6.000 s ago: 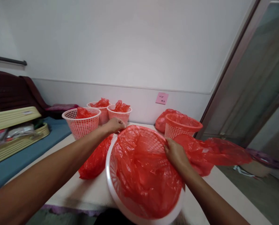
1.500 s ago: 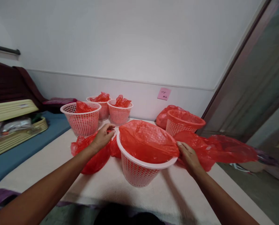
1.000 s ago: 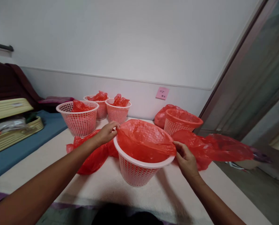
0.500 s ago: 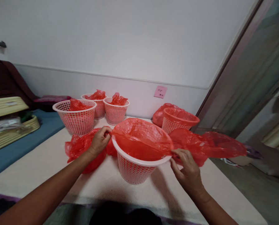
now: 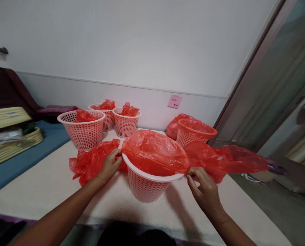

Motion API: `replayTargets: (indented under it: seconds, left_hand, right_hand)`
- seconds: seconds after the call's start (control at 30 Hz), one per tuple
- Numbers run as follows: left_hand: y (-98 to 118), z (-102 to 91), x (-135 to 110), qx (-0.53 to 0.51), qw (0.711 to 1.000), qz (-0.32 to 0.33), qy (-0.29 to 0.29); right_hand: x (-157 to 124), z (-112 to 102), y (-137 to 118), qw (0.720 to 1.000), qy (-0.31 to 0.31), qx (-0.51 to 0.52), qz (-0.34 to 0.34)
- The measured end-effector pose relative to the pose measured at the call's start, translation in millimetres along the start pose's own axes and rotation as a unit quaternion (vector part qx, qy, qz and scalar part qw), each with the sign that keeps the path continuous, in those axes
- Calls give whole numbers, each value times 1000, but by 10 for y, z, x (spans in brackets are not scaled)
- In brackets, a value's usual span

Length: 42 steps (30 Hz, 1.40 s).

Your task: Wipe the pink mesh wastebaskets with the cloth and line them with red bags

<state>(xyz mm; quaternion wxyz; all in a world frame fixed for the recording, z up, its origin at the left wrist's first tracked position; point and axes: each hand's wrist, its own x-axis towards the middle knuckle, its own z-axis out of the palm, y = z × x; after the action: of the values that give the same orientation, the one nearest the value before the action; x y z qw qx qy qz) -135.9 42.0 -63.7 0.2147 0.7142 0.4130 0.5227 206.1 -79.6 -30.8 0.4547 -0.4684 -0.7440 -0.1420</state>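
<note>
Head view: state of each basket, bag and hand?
Front basket: upright, near rim bare
Front bag: open, over far rim
Left hand: closed at rim
Right hand: closed at rim
Right basket: upright, rim covered in red
Three left baskets: upright, red plastic inside
Left loose bag: crumpled
Right loose bag: stretched out
Rear bag: bunched up

Head-height view, forward and down

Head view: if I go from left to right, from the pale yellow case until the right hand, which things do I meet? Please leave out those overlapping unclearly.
Pale yellow case → leftmost pink basket → left hand → red-lined basket → right hand.
</note>
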Motion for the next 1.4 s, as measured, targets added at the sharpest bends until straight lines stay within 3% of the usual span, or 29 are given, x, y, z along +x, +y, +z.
replayTargets:
  seconds: [0.07, 0.13, 0.27, 0.4, 0.5, 0.97, 1.4]
  left_hand:
    - [17, -83, -30, 22, 1000, 17, -2]
    - [70, -192, -44, 53, 997, 36, 32]
    - [358, -381, -23, 107, 986, 97, 89]
    - [743, -385, 31, 159, 969, 187, -4]
    - [872, -306, 61, 219, 943, 241, -73]
    - [712, -278, -50, 231, 928, 285, -60]
    - [714, -311, -134, 240, 916, 316, -65]
  right_hand:
    - [-22, -25, -41, 1000, -1, 5, 2]
    - [-34, -53, -97, 1000, 5, 12, 8]
    - [5, -85, -215, 999, 29, 15, 3]
    - [90, -55, -267, 999, 6, -34, -30]
    - [118, -21, -239, 996, -43, -75, -35]
    - [203, -106, -205, 990, -112, -51, -64]
    - [222, -164, -144, 989, -141, 1, -41]
